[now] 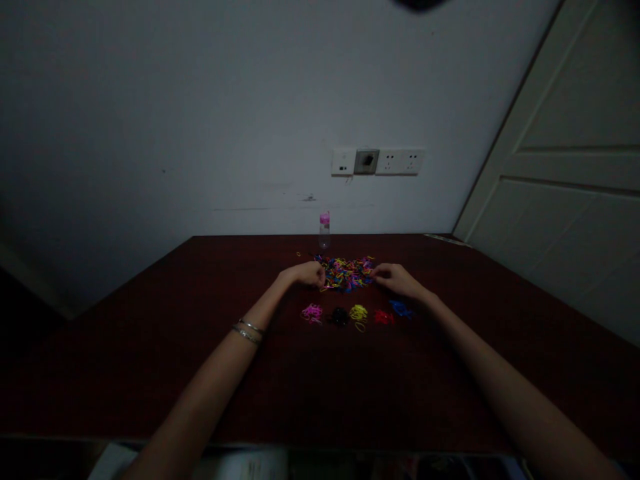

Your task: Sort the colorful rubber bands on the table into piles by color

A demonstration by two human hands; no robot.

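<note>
Left hand (311,274): curled in at the left edge of the mixed heap; whether it grasps a loop I cannot tell.
Right hand (393,277): thumb and fingers bent together at the heap's right edge; a grasp cannot be told in this dim light.
Mixed heap (347,273): small multicoloured loops, spread between the hands.
Near row, left to right: pink pile (313,313), black pile (339,317), yellow pile (359,313), red pile (384,317), blue pile (401,309).
Bottle (325,230): clear, pink-topped, upright beyond the heap.
Worktop (240,393): dark reddish, its far edge by the wall (225,133).
Bangles (247,333): on the left forearm.
</note>
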